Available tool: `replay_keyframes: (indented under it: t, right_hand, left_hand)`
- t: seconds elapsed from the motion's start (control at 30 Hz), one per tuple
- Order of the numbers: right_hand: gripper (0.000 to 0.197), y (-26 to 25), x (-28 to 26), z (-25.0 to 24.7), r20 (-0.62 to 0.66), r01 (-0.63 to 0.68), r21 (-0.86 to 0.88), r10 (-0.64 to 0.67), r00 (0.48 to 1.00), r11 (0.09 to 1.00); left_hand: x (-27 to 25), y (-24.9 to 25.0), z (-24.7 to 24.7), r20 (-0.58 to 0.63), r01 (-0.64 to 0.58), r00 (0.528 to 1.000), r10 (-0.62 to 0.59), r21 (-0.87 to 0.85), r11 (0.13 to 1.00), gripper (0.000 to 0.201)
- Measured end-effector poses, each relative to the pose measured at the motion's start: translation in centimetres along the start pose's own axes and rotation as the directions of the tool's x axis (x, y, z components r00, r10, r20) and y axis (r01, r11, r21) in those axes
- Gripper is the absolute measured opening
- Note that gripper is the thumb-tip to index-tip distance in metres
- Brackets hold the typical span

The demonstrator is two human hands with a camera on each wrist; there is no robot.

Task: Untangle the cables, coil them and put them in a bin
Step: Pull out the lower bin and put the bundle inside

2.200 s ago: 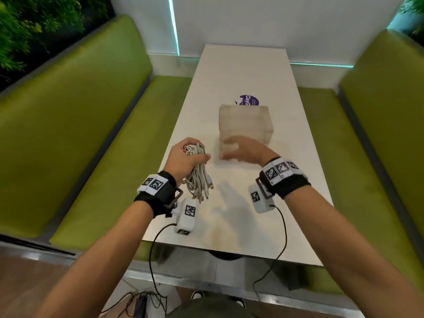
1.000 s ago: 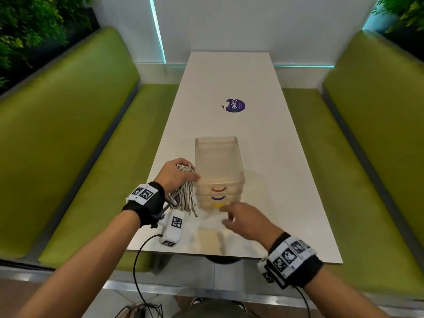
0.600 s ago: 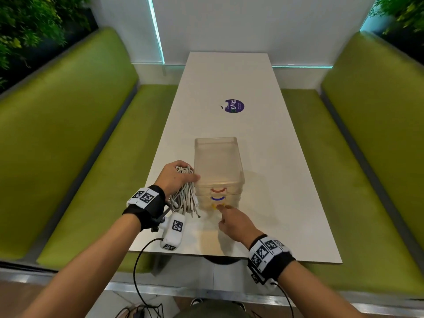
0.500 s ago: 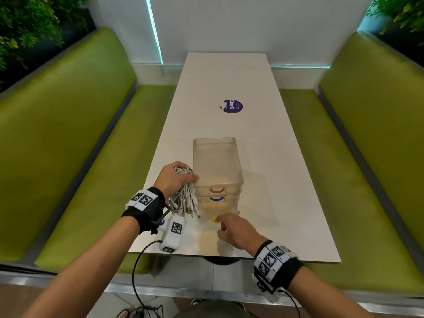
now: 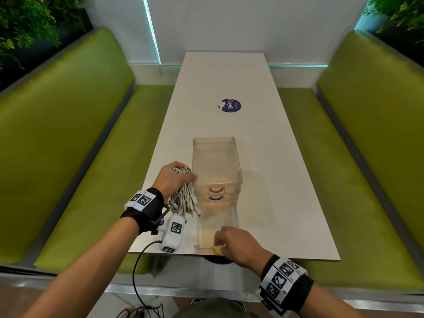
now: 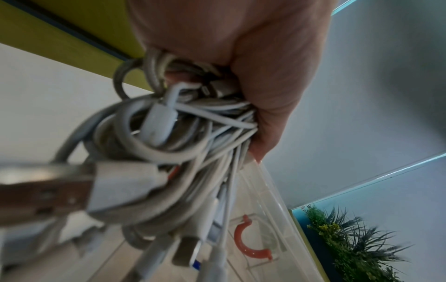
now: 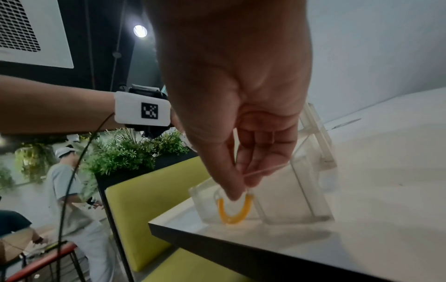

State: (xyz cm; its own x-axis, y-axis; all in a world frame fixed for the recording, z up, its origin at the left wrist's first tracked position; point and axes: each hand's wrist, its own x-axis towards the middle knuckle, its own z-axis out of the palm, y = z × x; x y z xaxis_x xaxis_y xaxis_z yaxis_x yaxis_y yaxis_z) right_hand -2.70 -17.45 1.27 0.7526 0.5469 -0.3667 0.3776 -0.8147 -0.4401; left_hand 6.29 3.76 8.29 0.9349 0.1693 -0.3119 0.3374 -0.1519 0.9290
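Green booth benches (image 5: 75, 138) flank the long white table (image 5: 270, 180) I watch. My left hand (image 5: 172, 180) grips the coiled white cables (image 5: 183, 198) beside the clear drawer bin (image 5: 216, 166); my right hand (image 5: 238, 246) pinches the bottom drawer's (image 5: 216, 228) yellow handle (image 7: 233, 211), drawer pulled out.

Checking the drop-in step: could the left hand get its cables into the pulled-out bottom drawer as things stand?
Probably yes. The bottom drawer is out and open on top, right beside the left hand and its cables. The right hand pinches the yellow handle at the front, leaving the middle free.
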Motion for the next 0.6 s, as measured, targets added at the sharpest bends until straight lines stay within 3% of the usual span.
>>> replay_keyframes:
  t: [0.2,0.3,0.37,0.43,0.53,0.6]
  right_hand:
    - [0.028,0.2,-0.7,-1.2,0.062,0.042,0.062,-0.046,0.997,0.997]
    - [0.038,-0.3,-1.0,-3.2,-0.099,0.041,0.273,-0.015,0.995,0.961]
    - [0.046,-1.4,-1.0,-5.1,-0.258,0.083,0.437,0.037,0.966,0.896]
    - [0.053,-3.1,-0.8,-7.0,-0.315,0.14,0.593,0.067,0.947,0.793]
    - [0.071,-6.1,0.1,-8.7,-0.222,0.166,0.712,-0.006,0.975,0.682]
    - [0.075,-7.7,0.8,-8.8,-0.192,0.218,0.771,-0.108,0.975,0.598]
  left_hand:
    - [0.3,-0.2,-0.1,0.005,0.003,1.0,-0.003,0.009,1.0,0.03]
    - [0.0,-0.2,-0.7,0.014,-0.026,1.0,0.026,0.023,0.999,0.035]
    - [-0.9,-0.1,-1.1,0.003,-0.065,0.998,0.065,0.034,0.997,0.033]
    - [-2.6,0.3,-1.1,-0.006,-0.132,0.991,0.132,0.035,0.991,0.028]
    - [-5.5,1.0,-0.7,0.041,-0.249,0.967,0.25,-0.028,0.968,0.025]
    - [-7.5,1.5,0.2,0.036,-0.301,0.949,0.312,-0.175,0.937,0.024]
